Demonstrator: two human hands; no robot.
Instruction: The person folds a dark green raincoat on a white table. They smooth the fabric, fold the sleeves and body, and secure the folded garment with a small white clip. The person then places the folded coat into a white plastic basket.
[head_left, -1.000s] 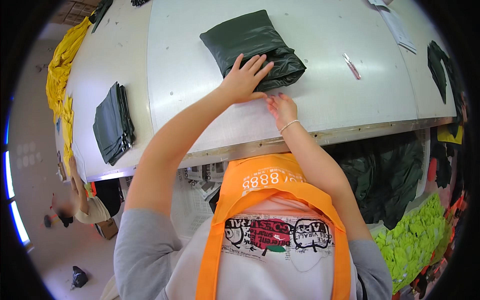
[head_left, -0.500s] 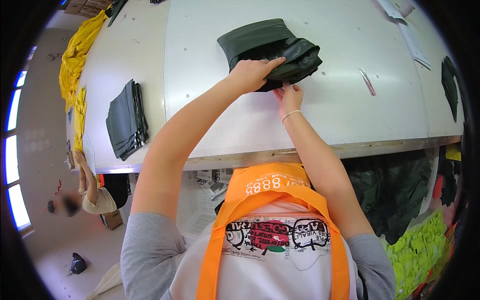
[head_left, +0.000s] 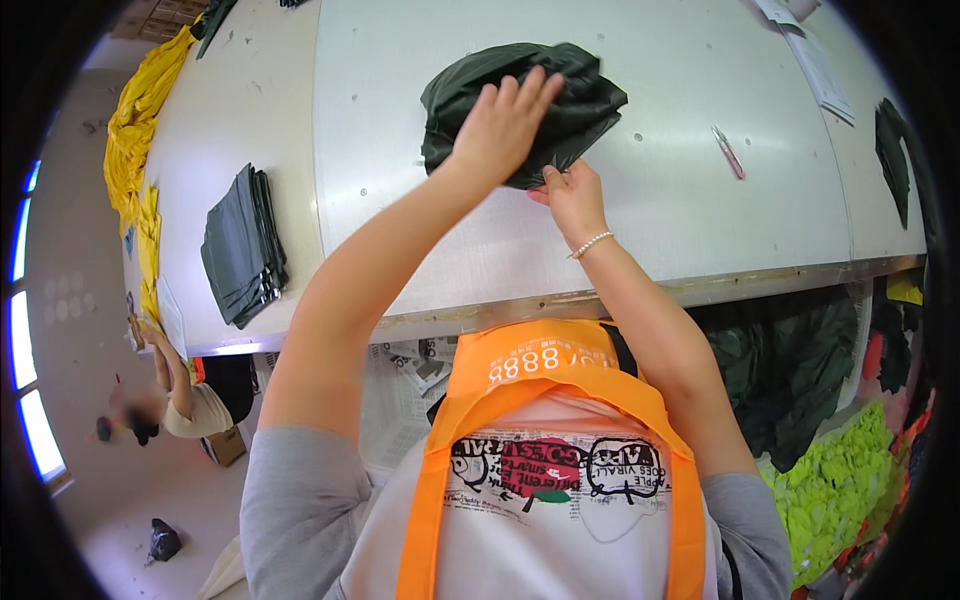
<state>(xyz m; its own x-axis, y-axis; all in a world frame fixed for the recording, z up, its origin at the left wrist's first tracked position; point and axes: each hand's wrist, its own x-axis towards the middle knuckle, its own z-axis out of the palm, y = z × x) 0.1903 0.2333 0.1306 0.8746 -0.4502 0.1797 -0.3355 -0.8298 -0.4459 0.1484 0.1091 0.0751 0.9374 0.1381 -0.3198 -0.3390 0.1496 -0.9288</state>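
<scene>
While the left hand spreads its grip over crumpled glossy dark-green fabric, the right hand pinches the five-o'clock edge.

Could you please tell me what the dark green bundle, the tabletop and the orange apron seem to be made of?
Dark green bundle: probably thin plastic sheeting or coated fabric, slightly glossy, given its creases and highlights.
Tabletop: smooth, pale, hard sheet, perhaps metal or laminate; it reflects light softly.
Orange apron: matte cloth, possibly non-woven, since it bends softly with little shine.
</scene>
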